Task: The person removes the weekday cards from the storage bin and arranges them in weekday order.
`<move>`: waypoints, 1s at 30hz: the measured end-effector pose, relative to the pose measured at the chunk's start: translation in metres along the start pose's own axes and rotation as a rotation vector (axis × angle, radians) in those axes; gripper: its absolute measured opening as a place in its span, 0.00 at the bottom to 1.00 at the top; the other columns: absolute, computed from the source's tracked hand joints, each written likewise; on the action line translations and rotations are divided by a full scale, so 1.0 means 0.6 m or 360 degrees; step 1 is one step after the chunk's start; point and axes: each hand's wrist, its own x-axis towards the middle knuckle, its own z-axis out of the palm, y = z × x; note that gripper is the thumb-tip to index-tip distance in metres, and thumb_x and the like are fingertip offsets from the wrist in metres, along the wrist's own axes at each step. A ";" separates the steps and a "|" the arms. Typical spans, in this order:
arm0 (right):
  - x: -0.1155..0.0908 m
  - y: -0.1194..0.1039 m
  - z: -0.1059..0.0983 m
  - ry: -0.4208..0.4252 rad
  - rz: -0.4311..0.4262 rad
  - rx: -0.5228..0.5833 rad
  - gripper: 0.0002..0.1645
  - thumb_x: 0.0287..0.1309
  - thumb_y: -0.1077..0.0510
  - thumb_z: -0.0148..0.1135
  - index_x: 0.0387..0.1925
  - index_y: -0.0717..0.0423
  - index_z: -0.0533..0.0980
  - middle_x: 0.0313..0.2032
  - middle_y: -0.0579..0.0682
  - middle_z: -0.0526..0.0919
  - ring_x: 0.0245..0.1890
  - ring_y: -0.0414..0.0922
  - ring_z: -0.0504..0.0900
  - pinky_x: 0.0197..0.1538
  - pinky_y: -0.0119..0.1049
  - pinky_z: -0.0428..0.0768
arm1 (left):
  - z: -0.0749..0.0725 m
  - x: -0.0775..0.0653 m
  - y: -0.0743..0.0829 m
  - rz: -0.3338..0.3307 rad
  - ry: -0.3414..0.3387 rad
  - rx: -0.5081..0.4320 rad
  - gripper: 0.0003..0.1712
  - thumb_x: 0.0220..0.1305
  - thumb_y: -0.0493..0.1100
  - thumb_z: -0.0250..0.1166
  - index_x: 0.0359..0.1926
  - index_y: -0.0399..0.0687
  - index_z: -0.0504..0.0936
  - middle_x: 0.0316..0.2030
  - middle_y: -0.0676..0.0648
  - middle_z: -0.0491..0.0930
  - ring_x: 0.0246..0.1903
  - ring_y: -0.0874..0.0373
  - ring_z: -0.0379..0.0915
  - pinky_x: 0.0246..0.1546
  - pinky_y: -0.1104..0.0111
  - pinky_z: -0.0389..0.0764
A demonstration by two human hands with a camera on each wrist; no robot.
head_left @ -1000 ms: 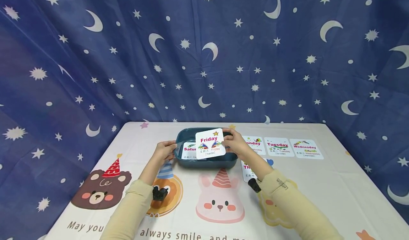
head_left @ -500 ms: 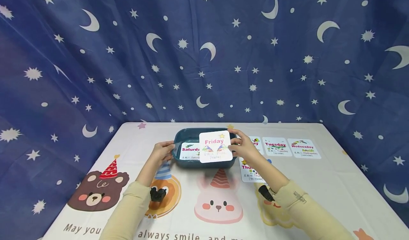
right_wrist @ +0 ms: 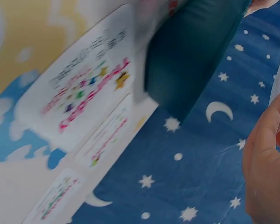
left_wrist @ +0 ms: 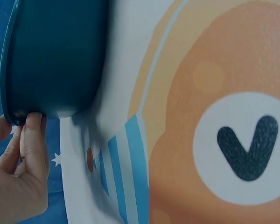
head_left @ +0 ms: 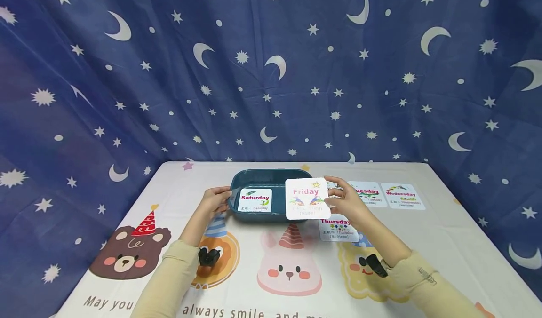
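My left hand (head_left: 216, 200) grips the left rim of a dark teal tray (head_left: 262, 177), thumb on one side and fingers on the other; the left wrist view shows this hold at the tray's end (left_wrist: 56, 60). In the tray lies a white Saturday card (head_left: 255, 201). My right hand (head_left: 345, 198) pinches the Friday card (head_left: 307, 199) by its right edge, held up in front of the tray's right end. In the right wrist view, the right hand (right_wrist: 270, 158) is at the right edge, with only a sliver of its card showing.
A Thursday card (head_left: 338, 229) lies on the table right of the tray. Behind it, a row holds a Tuesday card (head_left: 368, 189), a Wednesday card (head_left: 403, 196) and one card mostly covered by my right hand. A printed cloth (head_left: 237, 304) covers the table; a starry blue curtain (head_left: 271, 97) hangs behind.
My right hand has carried the Friday card rightward from over the tray, uncovering the Saturday card fully. The left hand keeps its hold on the tray rim.
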 end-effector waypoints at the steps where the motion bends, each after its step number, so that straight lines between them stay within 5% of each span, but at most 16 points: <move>1: -0.002 0.002 -0.006 0.0011 0.0008 -0.0005 0.38 0.59 0.72 0.53 0.69 0.55 0.55 0.31 0.43 0.73 0.30 0.38 0.74 0.34 0.31 0.79 | 0.000 0.000 0.000 0.0004 -0.0003 -0.0002 0.24 0.68 0.39 0.55 0.63 0.36 0.68 0.55 0.35 0.72 0.38 0.59 0.75 0.31 0.75 0.79; 30: -0.047 0.069 -0.129 0.0170 0.0117 -0.0190 0.38 0.62 0.68 0.50 0.71 0.59 0.48 0.30 0.38 0.73 0.30 0.34 0.75 0.32 0.31 0.76 | 0.000 0.002 -0.002 0.0049 0.0008 0.0010 0.23 0.68 0.39 0.55 0.62 0.35 0.70 0.50 0.38 0.75 0.36 0.60 0.75 0.29 0.75 0.79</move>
